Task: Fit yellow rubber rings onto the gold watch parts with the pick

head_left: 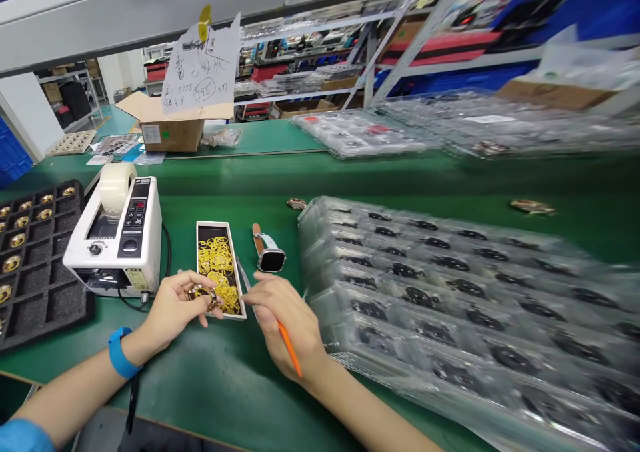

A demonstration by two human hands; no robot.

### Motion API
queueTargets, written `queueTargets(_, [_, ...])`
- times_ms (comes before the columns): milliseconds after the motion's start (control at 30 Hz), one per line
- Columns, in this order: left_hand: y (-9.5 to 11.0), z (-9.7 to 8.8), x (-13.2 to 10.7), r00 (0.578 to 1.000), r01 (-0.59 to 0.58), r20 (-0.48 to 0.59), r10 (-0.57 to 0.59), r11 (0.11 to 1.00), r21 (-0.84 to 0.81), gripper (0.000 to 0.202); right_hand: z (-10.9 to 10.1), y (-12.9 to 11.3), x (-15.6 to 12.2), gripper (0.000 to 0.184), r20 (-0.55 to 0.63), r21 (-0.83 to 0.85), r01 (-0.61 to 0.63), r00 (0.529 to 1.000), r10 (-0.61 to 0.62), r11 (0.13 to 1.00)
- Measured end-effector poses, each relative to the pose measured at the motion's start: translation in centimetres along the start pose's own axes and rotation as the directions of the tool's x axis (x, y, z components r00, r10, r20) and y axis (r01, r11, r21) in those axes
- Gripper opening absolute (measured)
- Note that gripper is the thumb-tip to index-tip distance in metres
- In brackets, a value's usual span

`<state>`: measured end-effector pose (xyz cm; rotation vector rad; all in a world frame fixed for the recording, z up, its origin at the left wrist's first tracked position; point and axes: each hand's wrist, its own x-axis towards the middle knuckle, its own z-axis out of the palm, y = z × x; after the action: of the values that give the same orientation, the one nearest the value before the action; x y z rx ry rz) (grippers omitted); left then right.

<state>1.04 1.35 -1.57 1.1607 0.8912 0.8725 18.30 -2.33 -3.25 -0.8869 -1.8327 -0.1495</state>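
My left hand (pixel 173 309) is closed on a round gold-and-dark watch case (pixel 204 296), held over the near left edge of a narrow white box (pixel 242 309). Loose yellow rings (pixel 220 259) fill much of that box. My right hand (pixel 290 325), just right of the box, is closed around a thin tool with an orange handle (pixel 291 349); its working end is hidden by the fingers. A slim metal piece (pixel 243 275) runs along the box's right side toward these fingers; whether it belongs to the tool I cannot tell. Beyond lies a smartwatch (pixel 272 260).
A white tape dispenser (pixel 120 235) stands left, beside a black foam tray (pixel 63 299) with several gold watch cases. Stacked clear plastic trays (pixel 400 292) of dark parts cover the right side. Two loose cases (pixel 297 203) lie behind. A cardboard box (pixel 173 135) sits on the raised shelf.
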Motion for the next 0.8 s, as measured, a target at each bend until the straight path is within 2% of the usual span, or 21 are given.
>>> queueTargets(200, [-0.3,0.4,-0.4,0.995,-0.064,-0.068,0.069,0.995,0.078,0.021,1.6,-1.5,-0.3,0.010,0.017,-0.128,-0.013,1.000,0.016,0.992])
queueTargets(367, [-0.9,0.8,-0.9,0.992,-0.124,0.008,0.125,0.978,0.165,0.040,2.4,-1.3,-0.7,0.008,0.018,-0.111,-0.167,0.985,0.170,0.980])
queueTargets(533, [-1.3,0.8,-1.3,0.977,-0.202,0.119,0.176,0.943,0.265,0.049,2.7,-0.8,-0.8,0.010,0.059,-0.011,-0.347,0.936,0.347,0.938])
queueTargets(633, [-1.4,0.6,-1.3,0.970,-0.230,0.158,0.187,0.913,0.337,0.049,2.7,-0.7,-0.5,0.012,0.091,0.056,-0.401,0.914,0.396,0.914])
queueTargets(733, [-1.4,0.3,-1.1,0.973,-0.228,0.143,0.184,0.879,0.420,0.047,2.3,-1.0,0.1,0.013,0.133,0.187,-0.411,0.910,0.392,0.892])
queueTargets(800, [-1.4,0.1,-0.9,0.975,-0.223,0.105,0.197,0.870,0.439,0.045,1.8,-1.1,0.6,0.013,0.176,0.283,-0.451,0.892,0.417,0.846])
